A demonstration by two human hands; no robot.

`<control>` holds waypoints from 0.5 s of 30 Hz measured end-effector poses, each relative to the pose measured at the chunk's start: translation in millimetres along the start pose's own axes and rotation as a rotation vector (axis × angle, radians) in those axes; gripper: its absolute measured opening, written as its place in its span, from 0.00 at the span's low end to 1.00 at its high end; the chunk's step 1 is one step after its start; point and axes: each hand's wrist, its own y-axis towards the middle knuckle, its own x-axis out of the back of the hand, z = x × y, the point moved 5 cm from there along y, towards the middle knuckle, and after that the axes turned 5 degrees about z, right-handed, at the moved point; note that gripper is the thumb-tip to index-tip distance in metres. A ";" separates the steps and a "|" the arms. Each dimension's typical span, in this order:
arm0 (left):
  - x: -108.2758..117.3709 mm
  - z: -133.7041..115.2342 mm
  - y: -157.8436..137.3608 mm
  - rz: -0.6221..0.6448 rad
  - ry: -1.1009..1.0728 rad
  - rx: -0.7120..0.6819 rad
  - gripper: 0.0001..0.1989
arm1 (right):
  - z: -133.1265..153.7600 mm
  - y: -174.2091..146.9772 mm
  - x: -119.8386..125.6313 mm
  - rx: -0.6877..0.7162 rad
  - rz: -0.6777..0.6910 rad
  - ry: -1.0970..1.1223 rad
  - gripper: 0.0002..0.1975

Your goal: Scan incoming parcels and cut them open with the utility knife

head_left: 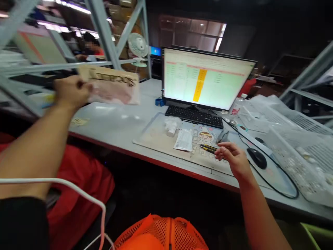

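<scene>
The two hands are wide apart. At the upper left, the left hand (70, 91) pinches a flat, thin packet (116, 91) with big black marks, a bit blurry. Right of the middle, the right hand (233, 159) has bent fingers by a skinny yellow-and-black stick (206, 148); I can't tell if they grip it. A smooth, round black mouse (257, 158) sits nearby.

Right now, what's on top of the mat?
A white packet, wrapped item, grey tool and mouse, with a keyboard at the far edge. A pen-like tool reaches the right hand; whether it touches the mat is unclear. Anything behind that hand is covered.
</scene>
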 end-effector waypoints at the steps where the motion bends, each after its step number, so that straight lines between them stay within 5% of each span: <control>1: -0.4 4.5 3.9 0.006 -0.014 -0.017 0.22 | -0.6 0.1 -0.8 0.002 -0.005 -0.008 0.20; 4: -11.9 -12.6 -7.9 0.171 -0.393 -0.081 0.29 | 4.3 6.5 -8.0 0.015 -0.015 -0.035 0.19; 9: -26.3 -107.8 -85.9 0.370 -0.805 -0.134 0.25 | 39.9 21.3 -40.2 0.154 0.033 -0.052 0.22; 11: -32.5 -128.0 -106.1 0.502 -0.870 -0.098 0.22 | 53.0 24.8 -51.2 0.222 0.047 -0.076 0.23; 13: -33.9 -122.1 -103.2 0.485 -0.757 -0.044 0.20 | 58.7 26.1 -55.9 0.254 0.038 -0.086 0.23; 15: -28.1 -95.9 -79.9 0.284 -0.538 0.020 0.19 | 56.6 24.9 -54.7 0.248 0.017 -0.066 0.22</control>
